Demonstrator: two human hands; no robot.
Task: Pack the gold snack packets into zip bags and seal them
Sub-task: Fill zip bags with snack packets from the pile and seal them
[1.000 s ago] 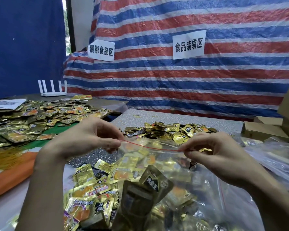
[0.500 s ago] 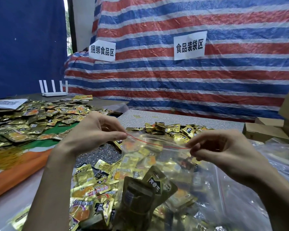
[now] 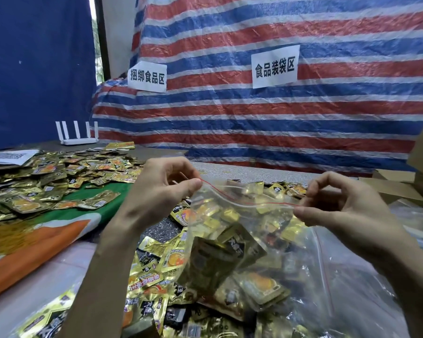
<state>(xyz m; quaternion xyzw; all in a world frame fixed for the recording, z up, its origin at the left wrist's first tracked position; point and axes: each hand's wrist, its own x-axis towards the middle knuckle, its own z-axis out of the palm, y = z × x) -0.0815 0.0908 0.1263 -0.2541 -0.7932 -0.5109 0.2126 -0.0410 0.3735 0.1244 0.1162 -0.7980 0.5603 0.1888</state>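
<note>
The clear plastic zip bag (image 3: 220,192) was held up in front of the person, above the near edge of the table, bulging with gold foil snack packets (image 3: 257,286) that filled it nearly to the mouth. So loaded, it would likely have been fairly heavy for a thin, soft film. The body would sag and slip if squeezed, and the crinkly packets would shift inside. The stiffer top edge was the sensible place to hold it. The left hand (image 3: 161,189) pinched the left end of that edge between thumb and forefinger. The right hand (image 3: 344,206) pinched the right end, its other fingers curled loosely. Between them ran the thin red zip strip (image 3: 254,203), slack and apparently not yet pressed shut along its middle.

Behind hung a big red, white and blue striped tarpaulin (image 3: 303,123) carrying two white paper signs (image 3: 274,67), with a dark blue cloth (image 3: 34,69) at the left. The grey speckled tabletop (image 3: 161,228) was partly covered by a green and orange cloth (image 3: 59,223). Loose gold packets (image 3: 59,181) lay heaped across both and under the bag. Brown cardboard boxes (image 3: 396,189) stood at the right, and a small white router (image 3: 77,135) stood at the far left.
</note>
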